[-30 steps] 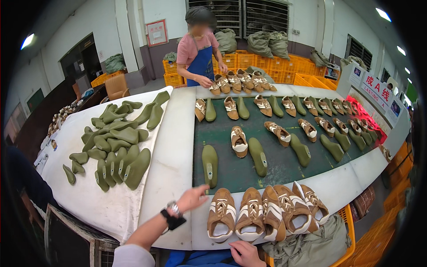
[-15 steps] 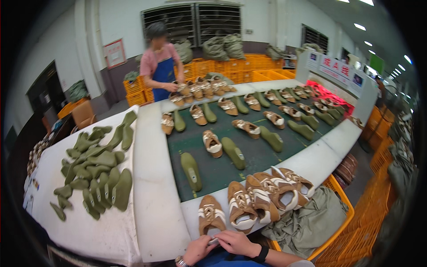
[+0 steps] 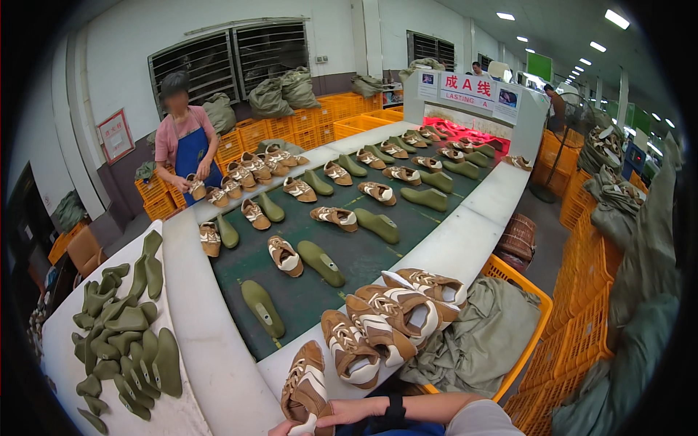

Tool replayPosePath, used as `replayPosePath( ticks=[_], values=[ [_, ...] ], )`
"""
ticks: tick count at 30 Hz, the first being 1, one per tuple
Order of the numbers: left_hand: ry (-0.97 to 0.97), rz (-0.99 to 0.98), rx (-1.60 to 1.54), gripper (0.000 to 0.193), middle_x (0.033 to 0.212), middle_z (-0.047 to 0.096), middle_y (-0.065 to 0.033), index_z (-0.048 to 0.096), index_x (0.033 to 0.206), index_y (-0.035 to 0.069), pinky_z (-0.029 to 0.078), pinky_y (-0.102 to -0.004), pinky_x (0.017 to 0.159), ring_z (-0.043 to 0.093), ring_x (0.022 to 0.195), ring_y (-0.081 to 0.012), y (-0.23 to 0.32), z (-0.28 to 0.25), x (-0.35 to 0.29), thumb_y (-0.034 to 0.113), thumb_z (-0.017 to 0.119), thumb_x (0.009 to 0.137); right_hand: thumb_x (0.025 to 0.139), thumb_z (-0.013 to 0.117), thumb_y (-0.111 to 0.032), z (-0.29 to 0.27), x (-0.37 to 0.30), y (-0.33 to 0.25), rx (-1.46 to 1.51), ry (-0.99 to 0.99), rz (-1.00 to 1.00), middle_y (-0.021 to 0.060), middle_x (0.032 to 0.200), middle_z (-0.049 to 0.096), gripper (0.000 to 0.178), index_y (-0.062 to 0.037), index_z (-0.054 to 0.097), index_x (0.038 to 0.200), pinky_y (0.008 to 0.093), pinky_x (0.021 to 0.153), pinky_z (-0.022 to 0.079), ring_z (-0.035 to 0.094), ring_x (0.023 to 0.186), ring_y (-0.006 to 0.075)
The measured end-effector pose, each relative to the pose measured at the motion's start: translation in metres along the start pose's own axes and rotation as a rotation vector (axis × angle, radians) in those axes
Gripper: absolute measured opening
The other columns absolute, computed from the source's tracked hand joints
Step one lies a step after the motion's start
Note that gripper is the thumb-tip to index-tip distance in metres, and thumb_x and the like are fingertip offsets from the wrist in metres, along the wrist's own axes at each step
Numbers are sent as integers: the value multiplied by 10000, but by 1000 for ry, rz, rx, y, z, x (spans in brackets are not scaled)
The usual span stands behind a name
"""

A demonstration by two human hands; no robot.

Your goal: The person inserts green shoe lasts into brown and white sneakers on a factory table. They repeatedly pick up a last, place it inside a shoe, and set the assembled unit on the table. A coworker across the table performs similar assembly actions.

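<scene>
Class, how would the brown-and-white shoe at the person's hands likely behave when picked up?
The shoe probably flexes around its lacing, since it looks built from separate soft panels. Its matte brown surface suggests it may not be slippery. Its long, narrow shape makes rolling unlikely.

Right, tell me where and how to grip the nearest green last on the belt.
Probably best to grip the green last by its heel end, from above on the near side, pinching across both flanks: that narrower end points toward the camera, and nothing lies against it.
</scene>
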State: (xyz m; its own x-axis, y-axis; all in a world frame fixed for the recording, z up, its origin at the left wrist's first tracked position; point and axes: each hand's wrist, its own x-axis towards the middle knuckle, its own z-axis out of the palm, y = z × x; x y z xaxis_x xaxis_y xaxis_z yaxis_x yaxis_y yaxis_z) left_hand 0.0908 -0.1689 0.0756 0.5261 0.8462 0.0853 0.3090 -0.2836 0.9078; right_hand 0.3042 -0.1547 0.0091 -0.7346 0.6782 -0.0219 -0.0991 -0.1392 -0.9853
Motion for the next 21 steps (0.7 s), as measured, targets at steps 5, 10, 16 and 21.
replayPosePath(
  ticks=[5, 10, 16, 21],
  values=[
    [-2, -125, -203, 204, 782, 604, -36, 599, 1038, -30, 462, -237, 575, 546, 660, -86, -6, 3, 3, 119, 625, 901, 972, 549, -341, -9, 3, -14, 53, 31, 9, 48, 1047, 633, 417, 36, 569, 1149, 284, 861, 452, 541, 955, 113],
    [-3, -196, -284, 231, 805, 607, -25, 596, 1069, -35, 463, -236, 579, 550, 673, -92, -2, -1, 2, 102, 639, 889, 963, 554, -349, -4, 5, -29, -97, 132, -150, 22, 849, 614, 374, 22, 589, 983, 275, 700, 455, 514, 775, 102],
    [27, -216, -223, 232, 845, 631, -49, 605, 1054, -31, 475, -249, 611, 569, 722, -106, 5, -5, 3, 89, 665, 866, 947, 579, -332, -5, 14, -35, -120, 132, 2, 45, 885, 626, 374, 34, 590, 1025, 270, 740, 463, 531, 804, 118],
    [75, -154, 154, 300, 827, 641, -85, 603, 1026, -24, 513, -303, 614, 649, 691, -184, 2, -38, 12, 127, 727, 798, 893, 657, -322, -17, -2, -9, -250, 108, 41, 130, 1242, 543, 624, -20, 396, 1373, 325, 912, 468, 575, 1030, 204]
  ],
)
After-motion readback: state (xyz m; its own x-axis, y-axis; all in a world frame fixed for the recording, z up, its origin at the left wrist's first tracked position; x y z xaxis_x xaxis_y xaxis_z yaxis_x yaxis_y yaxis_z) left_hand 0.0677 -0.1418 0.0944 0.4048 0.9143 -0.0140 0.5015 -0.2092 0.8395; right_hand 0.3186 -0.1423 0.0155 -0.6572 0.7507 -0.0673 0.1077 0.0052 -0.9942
